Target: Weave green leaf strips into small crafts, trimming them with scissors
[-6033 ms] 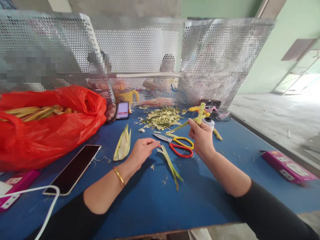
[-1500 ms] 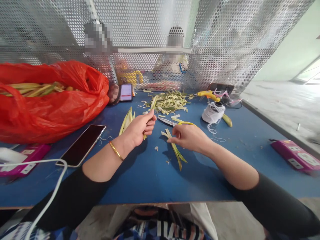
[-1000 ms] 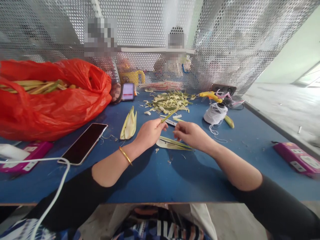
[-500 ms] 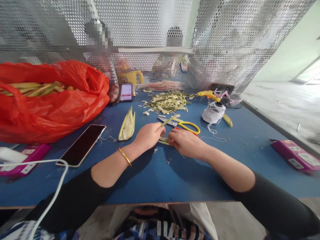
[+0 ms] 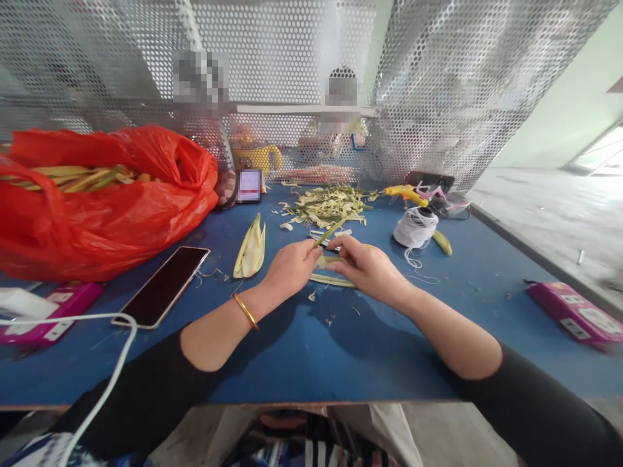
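Observation:
My left hand (image 5: 291,267), a gold bangle on its wrist, pinches a narrow green husk strip (image 5: 331,232) that points up and to the right. Close beside it, my right hand (image 5: 372,269) has thumb and index finger parted near the strip's lower end. A pale husk strip (image 5: 333,281) lies below the fingers, partly under the right hand. Scissors (image 5: 318,239) are behind the hands, with most of their length hidden by the right hand. To the left, a pale green husk bundle (image 5: 250,250), like a corn husk, lies on the blue table (image 5: 302,363).
A heap of husk scraps (image 5: 328,206) lies at the back. A red plastic bag (image 5: 111,227) and a phone (image 5: 163,285) are left. White thread spool (image 5: 416,227), yellow glue gun (image 5: 406,192) and purple power strip (image 5: 574,311) are right. People sit behind the perforated screen (image 5: 287,58).
My right hand has lifted and its fingers have spread apart. It now covers the scissors' handles. My left hand keeps its pinch on the strip; the view has shifted slightly.

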A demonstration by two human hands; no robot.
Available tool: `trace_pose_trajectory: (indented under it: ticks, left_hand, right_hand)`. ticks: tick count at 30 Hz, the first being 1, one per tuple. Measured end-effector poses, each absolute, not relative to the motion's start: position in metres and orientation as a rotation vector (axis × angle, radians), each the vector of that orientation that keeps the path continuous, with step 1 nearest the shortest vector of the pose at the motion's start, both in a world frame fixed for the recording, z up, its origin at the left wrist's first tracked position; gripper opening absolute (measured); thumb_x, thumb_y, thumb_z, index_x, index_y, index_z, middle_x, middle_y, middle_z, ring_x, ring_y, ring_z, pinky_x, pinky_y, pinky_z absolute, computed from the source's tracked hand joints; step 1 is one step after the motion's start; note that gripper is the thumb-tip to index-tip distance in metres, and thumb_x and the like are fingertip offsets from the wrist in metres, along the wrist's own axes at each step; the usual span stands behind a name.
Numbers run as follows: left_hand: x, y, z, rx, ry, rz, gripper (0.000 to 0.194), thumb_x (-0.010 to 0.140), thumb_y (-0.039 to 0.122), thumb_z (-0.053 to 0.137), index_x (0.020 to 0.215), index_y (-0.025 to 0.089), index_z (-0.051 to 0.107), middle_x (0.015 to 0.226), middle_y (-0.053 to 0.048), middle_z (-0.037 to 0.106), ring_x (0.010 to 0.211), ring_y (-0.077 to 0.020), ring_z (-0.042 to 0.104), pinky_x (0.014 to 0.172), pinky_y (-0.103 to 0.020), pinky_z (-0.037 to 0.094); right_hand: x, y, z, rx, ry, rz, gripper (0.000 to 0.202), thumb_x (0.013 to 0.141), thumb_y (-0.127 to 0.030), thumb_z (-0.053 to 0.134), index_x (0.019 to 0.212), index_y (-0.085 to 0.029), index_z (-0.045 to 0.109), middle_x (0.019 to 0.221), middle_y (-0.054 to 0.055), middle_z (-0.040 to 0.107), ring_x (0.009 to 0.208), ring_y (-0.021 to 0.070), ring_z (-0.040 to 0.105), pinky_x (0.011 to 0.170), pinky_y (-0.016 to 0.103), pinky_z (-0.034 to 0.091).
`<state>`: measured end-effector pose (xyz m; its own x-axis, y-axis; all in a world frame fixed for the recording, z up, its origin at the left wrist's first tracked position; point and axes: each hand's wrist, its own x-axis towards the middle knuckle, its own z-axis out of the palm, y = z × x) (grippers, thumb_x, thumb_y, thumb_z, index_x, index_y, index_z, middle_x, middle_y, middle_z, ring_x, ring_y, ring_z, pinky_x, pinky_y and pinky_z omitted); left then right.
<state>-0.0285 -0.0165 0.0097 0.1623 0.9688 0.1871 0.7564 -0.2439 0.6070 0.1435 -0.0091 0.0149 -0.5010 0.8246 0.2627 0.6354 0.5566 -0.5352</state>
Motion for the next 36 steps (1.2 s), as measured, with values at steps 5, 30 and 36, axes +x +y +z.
trace_pose_trajectory:
  ticks: [5, 30, 36]
  left_hand:
    - [-0.03, -0.014, 0.006, 1.888, 1.513, 0.915, 0.028, 0.087, 0.028, 0.042, 0.06, 0.02, 0.043, 0.054, 0.004, 0.04, 0.056, -0.013, 0.04, 0.055, -0.025, 0.026]
    - [-0.031, -0.012, 0.009, 1.29, 1.251, 1.0, 0.024, 0.087, 0.033, 0.05, 0.069, 0.019, 0.046, 0.051, 0.008, 0.03, 0.044, -0.007, 0.023, 0.045, -0.023, 0.017]
    - [-0.029, -0.013, 0.009, 1.274, 1.237, 0.975, 0.022, 0.09, 0.029, 0.051, 0.072, 0.017, 0.053, 0.053, 0.006, 0.037, 0.043, -0.0059, 0.027, 0.045, -0.022, 0.017]
  right_hand:
    - [0.15, -0.009, 0.02, -1.043, -2.456, 0.269, 0.015, 0.086, -0.024, 0.061, 0.098, -0.018, 0.066, 0.088, 0.005, 0.064, 0.072, 0.0133, 0.057, 0.067, 0.024, 0.04]
    - [0.156, 0.003, 0.019, -0.926, -2.054, 0.676, 0.018, 0.076, -0.03, 0.071, 0.09, -0.021, 0.077, 0.073, 0.002, 0.065, 0.067, 0.0151, 0.057, 0.065, 0.028, 0.046]
    - [0.154, -0.002, 0.02, -0.957, -2.082, 0.365, 0.016, 0.084, -0.021, 0.059, 0.078, -0.02, 0.073, 0.075, 0.003, 0.06, 0.07, 0.0149, 0.056, 0.066, 0.027, 0.045]
